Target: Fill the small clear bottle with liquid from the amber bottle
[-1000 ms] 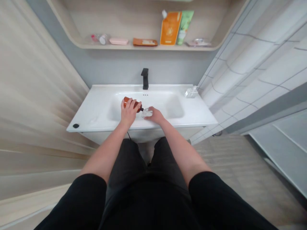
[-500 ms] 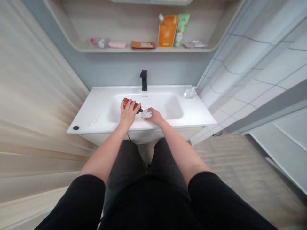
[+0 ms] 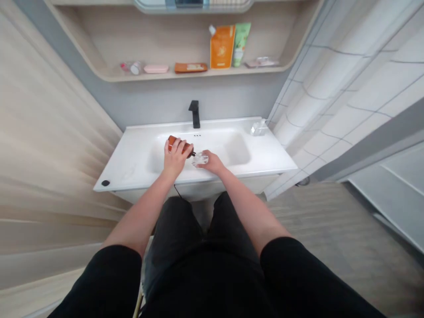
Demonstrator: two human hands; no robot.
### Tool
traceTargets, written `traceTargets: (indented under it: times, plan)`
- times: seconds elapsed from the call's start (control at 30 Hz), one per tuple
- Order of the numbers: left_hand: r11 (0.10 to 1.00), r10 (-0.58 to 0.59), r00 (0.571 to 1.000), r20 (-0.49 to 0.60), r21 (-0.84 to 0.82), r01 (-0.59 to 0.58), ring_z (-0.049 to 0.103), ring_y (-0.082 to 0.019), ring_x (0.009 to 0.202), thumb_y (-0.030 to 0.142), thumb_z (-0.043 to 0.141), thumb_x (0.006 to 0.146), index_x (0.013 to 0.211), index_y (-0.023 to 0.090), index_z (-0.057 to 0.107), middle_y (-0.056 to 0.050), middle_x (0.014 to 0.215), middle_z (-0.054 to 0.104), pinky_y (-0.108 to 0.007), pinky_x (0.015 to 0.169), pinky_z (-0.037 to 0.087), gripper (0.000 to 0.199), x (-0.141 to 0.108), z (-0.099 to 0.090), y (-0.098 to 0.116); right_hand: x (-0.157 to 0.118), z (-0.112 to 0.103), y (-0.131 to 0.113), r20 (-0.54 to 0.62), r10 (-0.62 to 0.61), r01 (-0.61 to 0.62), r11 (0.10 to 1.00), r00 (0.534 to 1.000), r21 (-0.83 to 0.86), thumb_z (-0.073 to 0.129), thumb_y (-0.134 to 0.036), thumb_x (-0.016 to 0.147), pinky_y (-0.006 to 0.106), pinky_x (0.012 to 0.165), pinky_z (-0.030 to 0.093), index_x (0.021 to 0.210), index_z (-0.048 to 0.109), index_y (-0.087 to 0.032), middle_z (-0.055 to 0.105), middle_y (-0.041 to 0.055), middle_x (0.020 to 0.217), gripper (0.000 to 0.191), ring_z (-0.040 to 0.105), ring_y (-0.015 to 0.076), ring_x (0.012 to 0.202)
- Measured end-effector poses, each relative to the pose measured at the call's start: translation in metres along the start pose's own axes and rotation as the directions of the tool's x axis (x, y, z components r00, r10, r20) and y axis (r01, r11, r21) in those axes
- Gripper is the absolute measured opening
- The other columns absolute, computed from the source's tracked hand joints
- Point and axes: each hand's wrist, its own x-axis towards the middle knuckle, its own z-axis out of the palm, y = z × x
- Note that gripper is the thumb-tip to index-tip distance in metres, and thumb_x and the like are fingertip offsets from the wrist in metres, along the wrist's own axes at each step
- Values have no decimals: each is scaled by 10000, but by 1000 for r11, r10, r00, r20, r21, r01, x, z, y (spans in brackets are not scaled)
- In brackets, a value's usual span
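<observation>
Over the white washbasin [image 3: 238, 152], my left hand [image 3: 175, 158] is closed around a brown bottle [image 3: 172, 142]. The bottle is tilted, its dark neck pointing to the right and down. My right hand [image 3: 212, 162] grips a clear glass container [image 3: 199, 160] close to the bottle's neck. Whether the neck touches the container's rim, I cannot tell. Any liquid between the two is too small to make out.
A black faucet [image 3: 195, 114] stands behind the basin. A clear container [image 3: 258, 128] is at the counter's right back corner, a black round cap [image 3: 105, 183] at its left front. The shelf above bears an orange pouch [image 3: 221, 47], a green tube [image 3: 241, 44] and a pink bar [image 3: 156, 69].
The camera view has shifted slightly, showing more of the shelf's top. My hands keep the bottle and the glass container close together, in nearly the same pose.
</observation>
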Motion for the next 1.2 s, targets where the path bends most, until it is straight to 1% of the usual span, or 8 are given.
traceTargets:
  times: [0.23, 0.37, 0.47, 0.6, 0.7, 0.8, 0.9, 1.2]
  plan:
    - [998, 34, 999, 17, -53, -33, 311, -287, 1705, 193, 395, 1139, 1539, 327, 623, -117, 1717, 567, -691, 1397, -25, 479, 11, -13, 4, 0, 1, 2, -45, -27, 29, 998, 999, 56, 1005, -408, 725, 409, 1044, 596, 1277, 670, -263, 817, 42, 1217, 662, 787, 265, 1104]
    - [990, 106, 993, -52, -89, -111, 355, -283, 1685, 210, 439, 1145, 1521, 315, 654, -133, 1650, 633, -687, 1396, -21, 446, 17, -14, 0, 2, 3, 5, -57, -28, 33, 996, 998, 85, 1013, -412, 708, 409, 1020, 597, 1270, 679, -252, 818, 44, 1196, 673, 782, 269, 1081]
    - [986, 158, 984, -83, -48, -163, 398, -292, 1675, 196, 455, 1146, 1511, 311, 679, -141, 1631, 653, -701, 1397, -7, 444, 21, -13, -3, 4, 4, 8, -69, -28, 35, 994, 997, 106, 1022, -426, 690, 415, 1001, 599, 1273, 685, -243, 815, 43, 1161, 698, 777, 272, 1041]
    - [980, 200, 978, -64, 33, -198, 431, -307, 1675, 181, 484, 1133, 1517, 315, 684, -150, 1635, 653, -721, 1404, 38, 453, 25, -18, -2, 4, 4, 9, -78, -23, 33, 992, 997, 126, 1029, -443, 674, 414, 990, 595, 1269, 690, -247, 810, 35, 1142, 712, 768, 267, 1010]
    - [972, 231, 971, -64, 61, -228, 440, -315, 1680, 178, 538, 1108, 1536, 366, 676, -135, 1627, 665, -720, 1412, 77, 488, 27, -23, 1, 4, 3, 8, -79, -32, 43, 989, 996, 144, 1025, -438, 677, 412, 982, 590, 1274, 694, -237, 805, 37, 1116, 711, 761, 266, 999]
    - [965, 258, 965, -54, 69, -254, 460, -333, 1670, 169, 569, 1090, 1540, 397, 678, -125, 1628, 668, -732, 1410, 96, 515, 30, -28, 3, 5, 4, 8, -88, -28, 43, 984, 996, 173, 1030, -423, 660, 411, 986, 587, 1275, 696, -222, 802, 49, 1122, 728, 757, 268, 1017]
    - [961, 274, 961, -46, 39, -272, 466, -349, 1665, 174, 598, 1082, 1518, 368, 695, -133, 1628, 669, -727, 1412, 101, 486, 37, -31, 3, 7, 6, 12, -89, -11, 31, 973, 996, 230, 1027, -444, 654, 418, 979, 594, 1273, 693, -230, 799, 51, 1137, 735, 751, 261, 994]
    - [928, 372, 928, -9, -24, -372, 430, -247, 1680, 194, 522, 1141, 1449, 276, 682, -131, 1607, 681, -694, 1419, 63, 357, 62, -41, 7, 11, 11, 22, -131, 2, 43, 940, 991, 339, 1015, -548, 641, 477, 980, 607, 1297, 665, -244, 776, 56, 1153, 804, 731, 266, 965]
